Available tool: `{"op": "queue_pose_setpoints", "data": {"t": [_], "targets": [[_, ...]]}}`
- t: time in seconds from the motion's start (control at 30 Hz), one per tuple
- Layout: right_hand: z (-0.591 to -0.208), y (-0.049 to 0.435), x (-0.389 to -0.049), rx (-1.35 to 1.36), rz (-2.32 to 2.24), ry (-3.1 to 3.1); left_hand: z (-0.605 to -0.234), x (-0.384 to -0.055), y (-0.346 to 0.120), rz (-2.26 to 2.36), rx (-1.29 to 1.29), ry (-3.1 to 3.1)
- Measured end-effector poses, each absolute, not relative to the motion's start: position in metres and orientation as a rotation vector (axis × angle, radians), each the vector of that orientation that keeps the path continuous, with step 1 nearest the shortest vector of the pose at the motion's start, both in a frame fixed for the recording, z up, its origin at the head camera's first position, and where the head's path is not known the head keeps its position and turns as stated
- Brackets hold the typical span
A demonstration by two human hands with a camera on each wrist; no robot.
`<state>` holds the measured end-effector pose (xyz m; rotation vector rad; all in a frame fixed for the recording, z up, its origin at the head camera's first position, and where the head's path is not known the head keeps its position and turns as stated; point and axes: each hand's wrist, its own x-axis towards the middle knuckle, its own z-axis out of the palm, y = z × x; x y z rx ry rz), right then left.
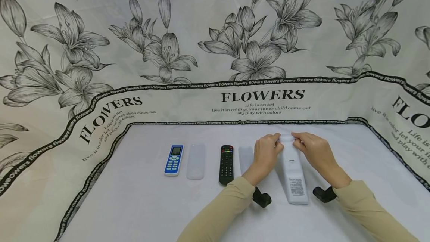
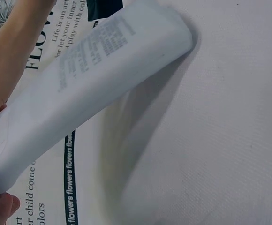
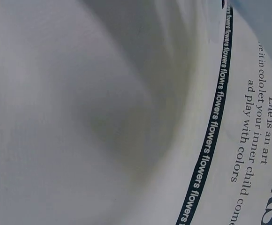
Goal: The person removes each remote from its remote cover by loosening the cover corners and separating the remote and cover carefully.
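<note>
A long white remote control (image 1: 295, 176) is held back side up, its printed label facing me. Its near end is at the table, and its far end is tilted up. My left hand (image 1: 266, 154) pinches the left corner of the far end between thumb and fingers. Opposite it, my right hand (image 1: 317, 154) pinches the right corner. Thin, clear film shows between the two hands at that end. The left wrist view shows the remote's side and label close up, with a fingertip (image 2: 4, 208) under the far end. The right wrist view shows only a pale corner of the remote.
Left of the hands lie a blue and white remote (image 1: 173, 160), a clear sleeve (image 1: 195, 161) and a black remote (image 1: 226, 164). Another clear sleeve (image 1: 246, 157) is partly behind my left hand. Flower-printed cloth (image 1: 265, 102) rises behind the white table (image 1: 134, 204).
</note>
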<state>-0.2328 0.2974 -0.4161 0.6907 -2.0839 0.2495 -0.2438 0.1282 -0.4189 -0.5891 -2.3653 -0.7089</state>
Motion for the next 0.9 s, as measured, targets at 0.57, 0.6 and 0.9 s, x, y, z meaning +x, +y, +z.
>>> {"op": "queue_pose_setpoints", "data": {"t": [0.57, 0.6, 0.9], "targets": [[-0.408, 0.292, -0.234, 0.365, 0.714, -2.127, -0.413, -0.248, 0.125, -0.808, -0.645, -2.212], [-0.406, 0.291, -0.234, 0.339, 0.752, -2.139, -0.412, -0.248, 0.126, -0.856, -0.643, -2.209], [-0.388, 0.289, -0.226, 0.176, 0.979, -2.283, -0.398, -0.246, 0.125, -1.274, -0.609, -2.240]]}}
